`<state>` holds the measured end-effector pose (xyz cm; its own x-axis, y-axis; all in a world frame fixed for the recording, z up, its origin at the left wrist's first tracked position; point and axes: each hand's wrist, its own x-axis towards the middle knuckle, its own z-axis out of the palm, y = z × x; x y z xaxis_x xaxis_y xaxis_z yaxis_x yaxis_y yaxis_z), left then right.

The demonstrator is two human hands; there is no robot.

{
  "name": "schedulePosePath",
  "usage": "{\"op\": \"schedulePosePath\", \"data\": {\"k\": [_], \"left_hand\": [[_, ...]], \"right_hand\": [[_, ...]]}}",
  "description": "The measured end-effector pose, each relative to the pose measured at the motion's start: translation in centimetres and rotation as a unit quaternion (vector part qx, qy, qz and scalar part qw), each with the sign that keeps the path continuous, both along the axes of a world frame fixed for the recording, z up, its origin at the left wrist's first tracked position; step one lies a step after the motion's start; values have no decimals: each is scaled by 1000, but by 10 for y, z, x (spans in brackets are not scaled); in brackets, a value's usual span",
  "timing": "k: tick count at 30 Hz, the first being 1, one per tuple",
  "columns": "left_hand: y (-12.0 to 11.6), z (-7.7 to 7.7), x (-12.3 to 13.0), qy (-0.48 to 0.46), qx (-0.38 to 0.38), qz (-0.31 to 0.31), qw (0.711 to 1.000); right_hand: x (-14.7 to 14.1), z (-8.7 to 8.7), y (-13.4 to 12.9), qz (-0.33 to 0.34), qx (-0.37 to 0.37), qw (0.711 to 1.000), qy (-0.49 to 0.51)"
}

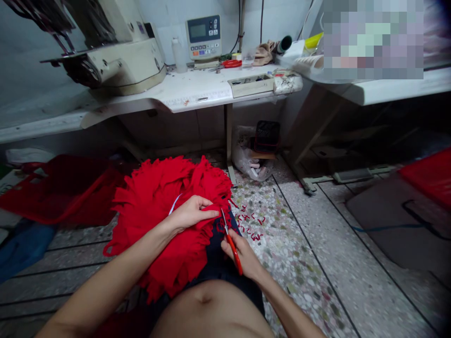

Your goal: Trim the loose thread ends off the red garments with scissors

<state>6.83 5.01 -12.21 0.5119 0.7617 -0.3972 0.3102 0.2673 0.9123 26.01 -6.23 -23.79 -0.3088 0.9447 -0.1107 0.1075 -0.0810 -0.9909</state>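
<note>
Scissors (231,244) in right hand, blades at edge of red fabric

Right hand (243,257) closed around the orange scissor handles, blades pointing up and left, away from the body. Long axis of the scissors runs lower right to upper left. Blade tips sit at the fringed edge of the red fabric (167,251), just beside the left hand's fingertips (213,213); cannot tell if they bite into the cloth. Left hand (192,213) grips a fold of that fabric, holding it on the lap over dark shorts (220,267). Fabric bulk lies left of the scissors and spreads beyond the left forearm. Left hand is nearer the bulk, right hand nearer the small red scraps (249,225) on the terrazzo floor (292,267). Thin white strip (175,204) shows in the fabric.
</note>
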Motion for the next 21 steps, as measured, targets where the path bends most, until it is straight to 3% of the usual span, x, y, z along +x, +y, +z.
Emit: {"op": "schedulePosePath", "data": {"k": [5,10,14,18,21], "left_hand": [[0,1,2,16,-13,-18,1000],[1,-1,5,24,-3,-88,996],[1,0,6,46,24,-129,990],[-1,13,-2,62,65,-171,981],[-7,27,-19,74,79,-262,959]], "right_hand": [[2,9,0,7,33,998,-50],[-2,10,6,-29,42,997,-57],[-6,1,5,-51,23,998,-24],[-5,-13,-5,-82,-17,996,35],[-1,-25,-12,-92,-62,992,66]]}}
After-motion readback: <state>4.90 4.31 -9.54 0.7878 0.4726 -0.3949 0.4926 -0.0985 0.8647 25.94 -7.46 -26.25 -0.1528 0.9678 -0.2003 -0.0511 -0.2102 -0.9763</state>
